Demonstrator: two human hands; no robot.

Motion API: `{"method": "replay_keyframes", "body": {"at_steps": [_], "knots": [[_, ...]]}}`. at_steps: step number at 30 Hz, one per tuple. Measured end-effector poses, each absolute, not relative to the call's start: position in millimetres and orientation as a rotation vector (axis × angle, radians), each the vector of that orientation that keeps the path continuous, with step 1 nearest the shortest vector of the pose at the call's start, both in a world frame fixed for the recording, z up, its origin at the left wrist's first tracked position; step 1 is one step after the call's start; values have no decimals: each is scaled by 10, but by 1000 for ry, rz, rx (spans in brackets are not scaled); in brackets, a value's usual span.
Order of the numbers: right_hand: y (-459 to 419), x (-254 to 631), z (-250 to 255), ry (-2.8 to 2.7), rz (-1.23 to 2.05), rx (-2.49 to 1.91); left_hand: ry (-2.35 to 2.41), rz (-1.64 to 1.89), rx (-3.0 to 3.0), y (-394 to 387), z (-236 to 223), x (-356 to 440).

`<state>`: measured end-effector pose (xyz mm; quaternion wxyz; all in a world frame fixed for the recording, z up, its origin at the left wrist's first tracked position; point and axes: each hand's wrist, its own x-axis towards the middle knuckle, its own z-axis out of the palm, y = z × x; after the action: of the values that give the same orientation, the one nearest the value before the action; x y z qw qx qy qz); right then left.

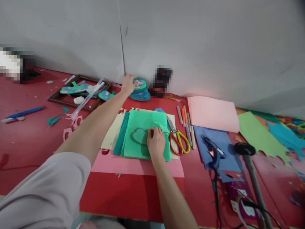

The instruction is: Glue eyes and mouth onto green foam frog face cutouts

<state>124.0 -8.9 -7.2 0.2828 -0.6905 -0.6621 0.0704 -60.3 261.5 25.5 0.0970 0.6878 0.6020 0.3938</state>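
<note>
My left hand (128,84) reaches to the back of the table, its fingers closed at the top of a stack of teal felt cut-outs (140,94) with pink and blue patches. In front of me, my right hand (156,141) rests on a pile of green felt sheets (147,117), fingers curled in. Something small and dark shows between its fingers, too hidden to name. A heart-shaped green felt piece (139,136) lies flat just left of that hand, partly covered by it. Scissors (177,140) with red and yellow handles lie beside the sheets on the right.
A brown tray (62,101) with cut-outs stands back left. Several markers (187,124), a pink sheet (213,114) and a blue glue gun (215,156) on blue felt (202,146) are at right. A black-headed stand (252,171) and cables rise near the front right. Felt scraps lie around.
</note>
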Motion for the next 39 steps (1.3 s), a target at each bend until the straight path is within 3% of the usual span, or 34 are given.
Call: {"method": "replay_keyframes", "body": {"at_steps": [14, 39], "knots": [[-98, 1219, -29, -1783, 199, -1864, 1768, 849, 2175, 2662, 374, -588], [-98, 1216, -21, -1799, 185, -1877, 1653, 905, 2263, 2793, 344, -583]]}}
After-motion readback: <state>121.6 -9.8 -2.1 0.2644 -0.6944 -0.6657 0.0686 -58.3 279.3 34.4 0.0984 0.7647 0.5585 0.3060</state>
